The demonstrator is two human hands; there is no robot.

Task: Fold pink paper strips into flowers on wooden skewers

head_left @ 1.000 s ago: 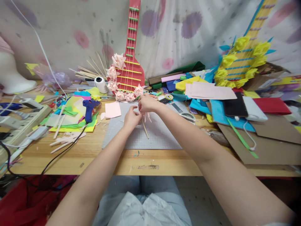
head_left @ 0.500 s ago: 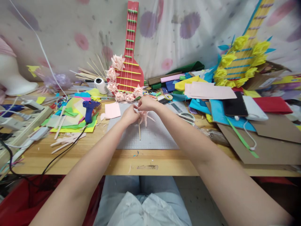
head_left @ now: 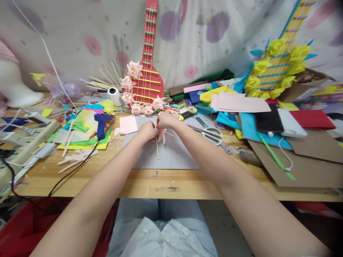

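Note:
Over the grey cutting mat, my left hand is closed at the top of a thin wooden stick, which points down toward me. My right hand meets it fingertip to fingertip, closed on a pale pink paper flower whose narrow petals hang below the fingers. The hands cover most of the flower and the stick's upper end. A pink paper square lies left of my left hand. Behind the hands leans a red paper lute edged with pink paper roses.
A blue glue gun rests on coloured paper scraps at left, its black cord running forward. Scissors lie beside my right forearm. A phone and cardboard sheets fill the right. A yellow-flowered lute stands behind.
My right hand has dipped and turned slightly, and my left hand has edged left. The stick's top and flower have shifted a little to the left. More of the scissors shows.

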